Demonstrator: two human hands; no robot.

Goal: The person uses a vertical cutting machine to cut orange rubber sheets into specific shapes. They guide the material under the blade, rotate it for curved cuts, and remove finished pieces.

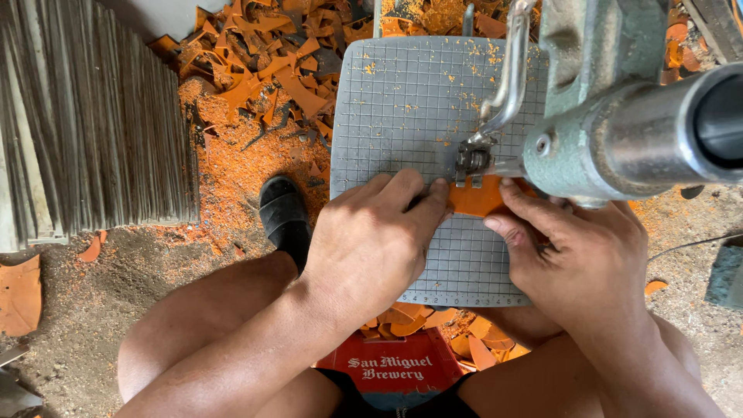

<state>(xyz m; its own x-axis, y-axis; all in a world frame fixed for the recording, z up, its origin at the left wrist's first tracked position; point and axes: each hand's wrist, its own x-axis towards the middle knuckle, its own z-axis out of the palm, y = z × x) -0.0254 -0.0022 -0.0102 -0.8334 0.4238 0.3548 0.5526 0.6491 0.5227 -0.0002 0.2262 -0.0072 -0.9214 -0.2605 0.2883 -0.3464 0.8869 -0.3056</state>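
Gridded saw table; both hands press orange piece; crate seemingly holds offcuts.

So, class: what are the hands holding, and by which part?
Both hands, left and right, pinch an orange piece by its two side edges.

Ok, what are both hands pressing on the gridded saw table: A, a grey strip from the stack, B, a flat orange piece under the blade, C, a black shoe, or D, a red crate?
B: the left hand and right hand pinch a flat orange piece on the gridded table, right under the blade clamp.
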